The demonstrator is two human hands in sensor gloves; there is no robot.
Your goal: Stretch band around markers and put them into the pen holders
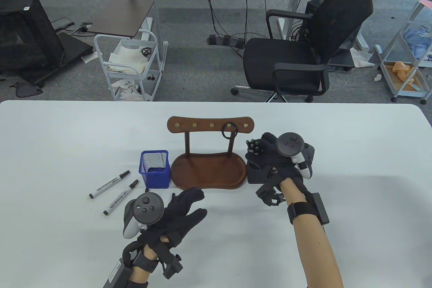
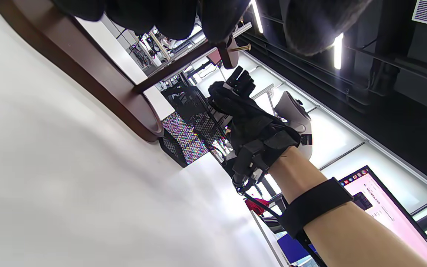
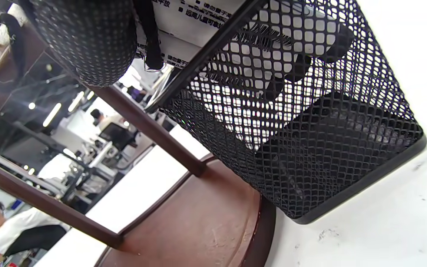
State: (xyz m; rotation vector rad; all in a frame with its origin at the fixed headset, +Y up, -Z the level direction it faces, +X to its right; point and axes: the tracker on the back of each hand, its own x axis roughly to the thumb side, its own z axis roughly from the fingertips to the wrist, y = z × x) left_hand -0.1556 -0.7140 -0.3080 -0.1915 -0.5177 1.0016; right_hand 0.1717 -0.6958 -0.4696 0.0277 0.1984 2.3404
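Both hands show in the table view: the right hand (image 1: 270,158) grips a bundle of markers (image 1: 253,145) from above, fingers curled round it, holding it in the black mesh pen holder (image 1: 255,175) just right of the wooden stand (image 1: 209,169). The left hand (image 1: 179,215) lies free over the white table (image 1: 67,153), fingers relaxed and holding nothing, in front of the stand. A blue mesh pen holder (image 1: 155,169) stands left of the stand, and two loose markers (image 1: 114,190) lie on the table to its left. A black band (image 1: 229,130) hangs from one peg. From the left wrist view, the right hand clutches the bundle over the black holder. Through the right wrist view, the marker bodies sit inside the mesh, their capped ends down, a band around them.
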